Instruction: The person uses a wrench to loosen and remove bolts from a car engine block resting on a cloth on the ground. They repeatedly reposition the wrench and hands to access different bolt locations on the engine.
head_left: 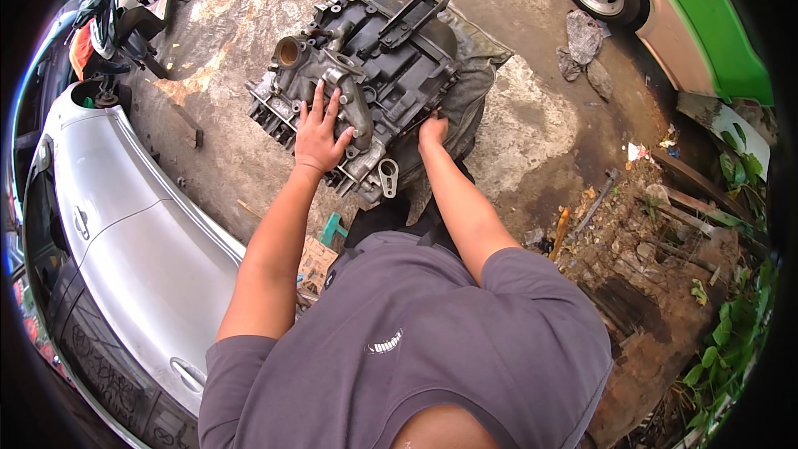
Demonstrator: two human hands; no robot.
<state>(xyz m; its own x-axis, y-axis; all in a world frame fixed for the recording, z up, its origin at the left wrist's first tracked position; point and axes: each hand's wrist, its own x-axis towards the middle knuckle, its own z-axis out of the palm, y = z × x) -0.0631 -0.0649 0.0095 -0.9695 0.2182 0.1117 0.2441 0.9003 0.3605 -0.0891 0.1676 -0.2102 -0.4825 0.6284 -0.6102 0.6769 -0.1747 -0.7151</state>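
Note:
A large dark engine block (386,58) lies on its side on the ground in front of me. My left hand (319,135) rests flat with spread fingers on a grey cast-metal manifold (353,100) at the engine's left side. Close to that hand is the manifold's round port (288,51). A metal eyelet bracket (387,175) sticks out at the near end. My right hand (432,129) is curled against the engine's lower right edge; its fingertips are hidden under the block. A black metal mount (416,10) stands up at the far end.
Dark cloth (475,75) lies beneath the engine. A silver car (137,224) flanks me on the left, with a motorcycle (125,21) beyond it. At the far right stands a green vehicle (706,25). Rubble (640,241) and plants (723,333) line the right side.

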